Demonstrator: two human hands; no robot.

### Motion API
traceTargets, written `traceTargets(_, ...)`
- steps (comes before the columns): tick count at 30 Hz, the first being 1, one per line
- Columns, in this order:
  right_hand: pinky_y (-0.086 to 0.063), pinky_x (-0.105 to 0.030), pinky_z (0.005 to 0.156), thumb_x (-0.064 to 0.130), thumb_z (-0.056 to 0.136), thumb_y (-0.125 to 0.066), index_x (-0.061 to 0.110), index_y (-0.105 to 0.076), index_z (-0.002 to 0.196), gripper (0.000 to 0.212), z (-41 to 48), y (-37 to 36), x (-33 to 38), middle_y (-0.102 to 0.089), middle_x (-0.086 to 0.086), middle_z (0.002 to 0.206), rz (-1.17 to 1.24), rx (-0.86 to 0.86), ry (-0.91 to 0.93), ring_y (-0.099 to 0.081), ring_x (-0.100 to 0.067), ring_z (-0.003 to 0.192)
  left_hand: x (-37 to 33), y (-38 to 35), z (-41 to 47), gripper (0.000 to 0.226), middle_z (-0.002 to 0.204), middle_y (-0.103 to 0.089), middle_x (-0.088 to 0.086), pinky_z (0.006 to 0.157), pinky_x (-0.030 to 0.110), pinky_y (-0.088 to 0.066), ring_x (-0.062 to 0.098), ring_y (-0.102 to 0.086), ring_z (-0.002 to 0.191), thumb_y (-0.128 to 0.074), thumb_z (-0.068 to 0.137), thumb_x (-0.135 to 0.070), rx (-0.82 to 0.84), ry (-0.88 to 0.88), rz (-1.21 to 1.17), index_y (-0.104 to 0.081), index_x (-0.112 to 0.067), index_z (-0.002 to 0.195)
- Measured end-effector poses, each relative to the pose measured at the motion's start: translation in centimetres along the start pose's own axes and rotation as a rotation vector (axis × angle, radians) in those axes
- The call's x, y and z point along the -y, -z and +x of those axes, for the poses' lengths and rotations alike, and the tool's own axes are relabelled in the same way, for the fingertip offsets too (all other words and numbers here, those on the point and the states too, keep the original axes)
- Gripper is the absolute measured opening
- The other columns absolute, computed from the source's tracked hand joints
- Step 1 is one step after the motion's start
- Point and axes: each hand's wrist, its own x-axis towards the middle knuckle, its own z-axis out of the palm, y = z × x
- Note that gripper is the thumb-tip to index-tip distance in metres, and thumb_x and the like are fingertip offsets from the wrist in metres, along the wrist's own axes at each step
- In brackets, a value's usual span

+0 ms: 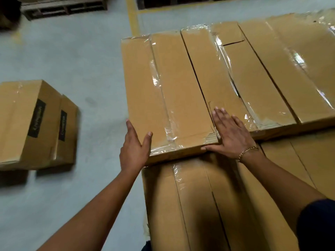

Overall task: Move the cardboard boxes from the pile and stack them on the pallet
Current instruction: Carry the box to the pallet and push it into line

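Both hands are on the near end of a long cardboard box (163,91) that lies flat on the top layer of a stack. From my remote seat I see the left hand (135,149) straddling the box's near left corner: the thumb rests on the top face and the straight fingers lie along the left side. The right hand (230,134) lies flat at the near right corner, fingers straight and spread across the seam onto the neighbouring box (213,75), with the thumb along the near edge. Neither hand curls round anything. A gold bracelet (247,151) sits on the right wrist, and a dark sleeve (317,223) shows at the lower right.

Clear tape runs along the box's top. It lies side by side with further long boxes (272,75) to its right, all touching. Its near end overhangs the lower boxes (190,205) just below my view.

Well apart on the grey floor (72,60) to the left stand two more boxes (23,120), touching each other, each with a dark label. A wooden pallet (63,6) lies at the far left, beside a yellow floor line (133,17).
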Motion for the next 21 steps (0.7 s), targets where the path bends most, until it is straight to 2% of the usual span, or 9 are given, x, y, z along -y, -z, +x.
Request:
traceTargets(4, -0.011, -0.044, 0.125, 0.102, 0.066, -0.006, 0.015, -0.003, 0.161, 0.129, 0.0, -0.8, 0.2, 0.006, 0.001, 0.169, -0.032, -0.02, -0.005, 0.004, -0.015, 0.155, -0.1, 0.1, -0.2, 0.085, 0.164, -0.031, 0.004, 0.105, 0.05, -0.042, 0.039, -0.046, 0.136, -0.04, 0.1, -0.062, -0.005, -0.003, 0.002, 0.006, -0.026, 0.161)
traceTargets(9, -0.013, -0.044, 0.124, 0.1, 0.069, -0.003, 0.015, -0.008, 0.161, 0.126, 0.1, -1.0, 0.3, 0.002, 0.001, 0.169, -0.037, -0.033, -0.019, -0.001, -0.016, 0.155, -0.4, 0.3, 0.2, 0.085, 0.164, -0.029, 0.005, 0.107, 0.05, -0.041, 0.039, -0.044, 0.138, -0.04, 0.1, -0.063, 0.003, 0.002, 0.0, 0.006, -0.027, 0.161)
traceTargets(21, -0.02, -0.046, 0.123, 0.095, 0.077, -0.005, 0.015, -0.013, 0.161, 0.117, 0.2, -1.4, 0.4, -0.003, -0.001, 0.168, -0.031, -0.044, -0.033, -0.008, -0.019, 0.155, -0.3, 0.1, 1.0, 0.086, 0.163, -0.032, 0.005, 0.103, 0.051, -0.043, 0.04, -0.047, 0.135, -0.039, 0.098, -0.066, -0.012, -0.003, 0.004, 0.006, -0.028, 0.161)
